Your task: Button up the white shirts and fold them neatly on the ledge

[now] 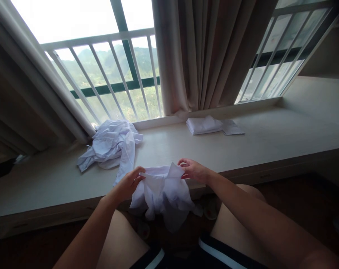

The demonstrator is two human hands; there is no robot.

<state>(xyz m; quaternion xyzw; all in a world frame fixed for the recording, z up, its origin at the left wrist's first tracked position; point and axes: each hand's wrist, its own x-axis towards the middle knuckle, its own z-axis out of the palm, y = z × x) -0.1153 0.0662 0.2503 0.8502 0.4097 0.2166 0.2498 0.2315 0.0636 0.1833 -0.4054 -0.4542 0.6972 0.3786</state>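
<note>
A white collared shirt (166, 190) hangs between my hands over the front edge of the window ledge, its lower part drooping in loose folds above the floor. My left hand (131, 181) pinches one end of the collar between thumb and fingers. At the collar's other end, my right hand (193, 170) grips the cloth with its fingertips. Left of the shirt, a crumpled pile of white clothes (113, 144) lies on the ledge, one sleeve trailing toward my left hand.
The pale window ledge (163, 144) runs across the view. A folded white garment (204, 125) lies farther back on it, with a smaller flat folded cloth (233, 127) beside it. Brown curtains (186, 56) hang behind, and white railings (102, 71) cross the window.
</note>
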